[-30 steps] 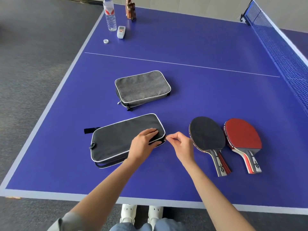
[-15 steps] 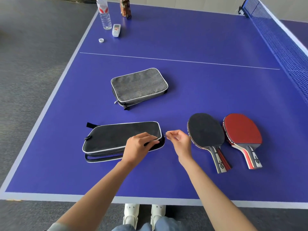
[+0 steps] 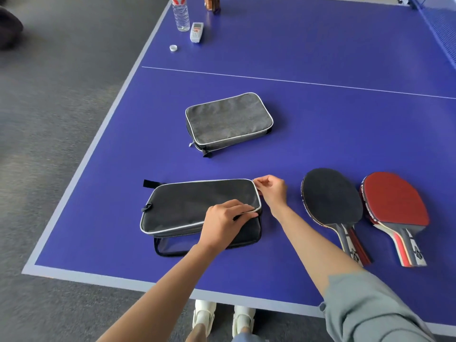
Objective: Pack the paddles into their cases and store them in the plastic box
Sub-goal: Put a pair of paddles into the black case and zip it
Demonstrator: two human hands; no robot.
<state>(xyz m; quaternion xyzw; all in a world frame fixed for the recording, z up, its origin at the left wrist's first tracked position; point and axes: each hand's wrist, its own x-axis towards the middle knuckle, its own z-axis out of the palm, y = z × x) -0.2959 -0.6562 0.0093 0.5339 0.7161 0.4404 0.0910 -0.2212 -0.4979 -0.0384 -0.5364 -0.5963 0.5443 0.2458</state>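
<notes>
A black paddle case (image 3: 187,206) lies near the front of the blue table (image 3: 320,134), its front edge partly unzipped. My left hand (image 3: 227,222) grips the case's near right corner, fingers curled over the lid edge. My right hand (image 3: 271,190) pinches the zipper pull at the case's far right corner. A grey case (image 3: 228,120) lies zipped farther back. To the right lie a black-faced paddle (image 3: 330,196) and a red-faced paddle (image 3: 394,198), handles toward me. No plastic box is in view.
At the far left of the table stand a water bottle (image 3: 181,13), a brown bottle (image 3: 211,2), a small white device (image 3: 197,32) and a bottle cap (image 3: 173,47). The net (image 3: 441,25) runs along the right. Grey carpet lies beyond the table's left edge.
My right hand has moved the zipper pull from the case's near right corner round to its far right corner. The case's front edge now gapes. The camera has shifted left.
</notes>
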